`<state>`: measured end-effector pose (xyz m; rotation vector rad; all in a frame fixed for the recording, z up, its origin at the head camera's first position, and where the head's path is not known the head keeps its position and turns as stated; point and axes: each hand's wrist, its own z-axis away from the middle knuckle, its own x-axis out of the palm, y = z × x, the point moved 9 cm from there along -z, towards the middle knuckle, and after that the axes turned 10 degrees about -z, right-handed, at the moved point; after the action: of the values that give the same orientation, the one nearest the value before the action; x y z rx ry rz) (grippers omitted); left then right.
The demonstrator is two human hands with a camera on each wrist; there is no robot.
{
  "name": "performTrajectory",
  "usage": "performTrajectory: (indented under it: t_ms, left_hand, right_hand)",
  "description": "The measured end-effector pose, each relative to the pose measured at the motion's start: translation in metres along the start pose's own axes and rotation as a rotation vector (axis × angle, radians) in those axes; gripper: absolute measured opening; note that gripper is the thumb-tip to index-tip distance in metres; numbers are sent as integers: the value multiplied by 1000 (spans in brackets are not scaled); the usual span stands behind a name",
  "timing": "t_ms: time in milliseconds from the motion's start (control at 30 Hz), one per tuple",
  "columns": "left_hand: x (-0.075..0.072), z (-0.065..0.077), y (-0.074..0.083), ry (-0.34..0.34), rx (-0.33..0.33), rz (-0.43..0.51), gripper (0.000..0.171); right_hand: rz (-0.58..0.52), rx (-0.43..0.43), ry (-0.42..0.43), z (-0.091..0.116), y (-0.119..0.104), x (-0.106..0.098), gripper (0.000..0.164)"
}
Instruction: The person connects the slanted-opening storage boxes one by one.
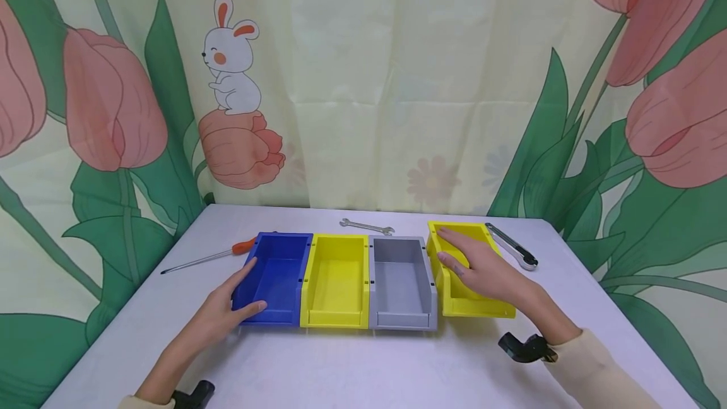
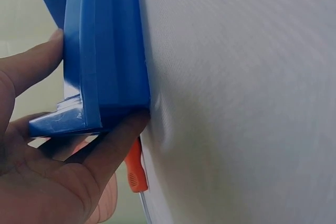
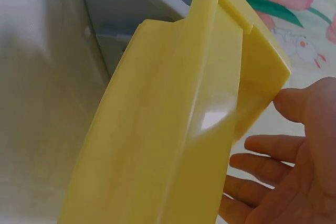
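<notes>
A blue storage bin (image 1: 278, 279) is at the left end of a row, beside a yellow bin (image 1: 334, 319) and a grey bin (image 1: 402, 320). My left hand (image 1: 212, 317) grips the blue bin's front left corner, thumb at the rim and fingers around the lower outside in the left wrist view. Right of the grey bin stands a second yellow bin (image 1: 477, 308), angled to the row. My right hand (image 1: 483, 267) reaches over this bin. In the right wrist view its thumb (image 3: 289, 103) meets the rim, while its loosely extended fingers (image 3: 257, 169) are partly hidden behind the yellow wall.
An orange-handled screwdriver (image 1: 243, 247) lies left of the blue bin. Behind the row is a double-ended spanner (image 1: 366, 226). A black-and-silver tool (image 1: 511, 246) lies beside the right yellow bin. A printed curtain (image 1: 363, 81) hangs along the back of the white table (image 1: 352, 371).
</notes>
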<state>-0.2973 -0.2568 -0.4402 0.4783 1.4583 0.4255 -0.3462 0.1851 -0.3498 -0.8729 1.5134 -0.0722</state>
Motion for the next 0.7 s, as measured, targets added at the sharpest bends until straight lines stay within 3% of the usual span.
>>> performTrajectory:
  t_ms: [700]
  left_hand:
    - [2, -1, -4, -23, -25, -4, 101]
  right_hand:
    - [-31, -19, -94, -6, 3, 16, 57]
